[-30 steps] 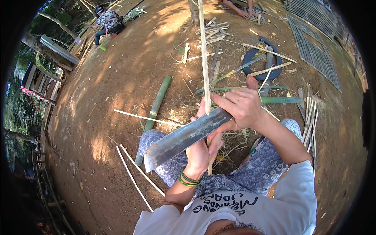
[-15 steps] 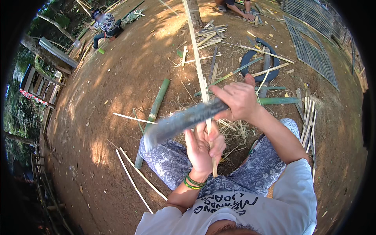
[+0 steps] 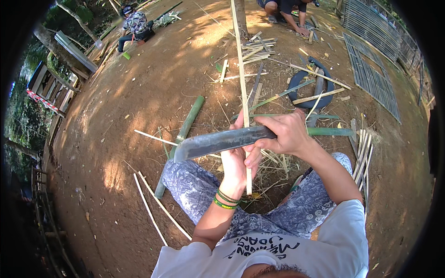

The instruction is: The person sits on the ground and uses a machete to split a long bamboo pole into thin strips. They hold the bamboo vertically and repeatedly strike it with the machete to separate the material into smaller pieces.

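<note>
My right hand [image 3: 288, 133] grips a machete [image 3: 218, 142] by its handle end, and the dark, broad blade points left. A long pale bamboo strip [image 3: 242, 78] runs upright through the middle, away from me. Around the strip's lower part, just under the blade, my left hand [image 3: 235, 166] is closed. The machete lies across the strip, hiding part of it and part of the left hand. Whether the edge touches the strip, I cannot tell. Below the left hand, the strip's near end sticks out over my crossed legs.
A green bamboo pole [image 3: 189, 121] lies left, near thin split strips [image 3: 147, 211]. More strips [image 3: 364, 157] lie right. Ahead are a strip pile [image 3: 257, 48], a black rubber ring [image 3: 293, 85] and slatted bamboo panels [image 3: 371, 69]. Two people [image 3: 135, 25] [image 3: 296, 18] sit or crouch farther off.
The machete, blurred before, is now sharp and closer to level. My left hand has moved a little away from me, its fingers higher along the strip. The whole view has shifted slightly.
</note>
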A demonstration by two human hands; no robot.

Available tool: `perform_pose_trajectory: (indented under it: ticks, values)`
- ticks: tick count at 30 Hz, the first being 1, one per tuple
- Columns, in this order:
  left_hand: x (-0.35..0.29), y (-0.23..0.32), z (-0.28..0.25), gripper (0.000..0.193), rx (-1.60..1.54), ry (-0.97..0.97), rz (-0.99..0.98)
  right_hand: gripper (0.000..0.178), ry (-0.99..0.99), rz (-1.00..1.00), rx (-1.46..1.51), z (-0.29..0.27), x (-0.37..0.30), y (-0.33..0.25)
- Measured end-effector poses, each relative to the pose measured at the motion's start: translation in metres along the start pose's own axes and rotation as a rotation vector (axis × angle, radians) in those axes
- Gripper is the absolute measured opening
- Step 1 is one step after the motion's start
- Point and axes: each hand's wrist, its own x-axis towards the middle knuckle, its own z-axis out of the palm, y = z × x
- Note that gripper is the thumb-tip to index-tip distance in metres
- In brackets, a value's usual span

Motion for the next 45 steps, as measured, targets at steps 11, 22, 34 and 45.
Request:
perform_pose_trajectory:
  ticks: [11, 22, 34, 45]
  values:
    - [-0.011, -0.007, 0.012, 0.075, 0.275, -0.118, 0.065, 0.070, 0.028, -0.029, -0.086, 0.002, -0.003, 0.006]
    - [-0.045, -0.017, 0.017, 0.057, 0.260, -0.045, -0.037, 0.063, 0.171, 0.148, -0.211, -0.010, 0.010, 0.029]
    - [-0.039, -0.015, 0.009, 0.052, 0.226, -0.021, -0.083, 0.059, 0.069, 0.067, -0.203, -0.007, 0.008, 0.029]
    - [-0.085, -0.017, -0.039, 0.052, 0.351, -0.089, -0.137, 0.057, 0.089, 0.127, -0.261, -0.026, 0.029, 0.066]
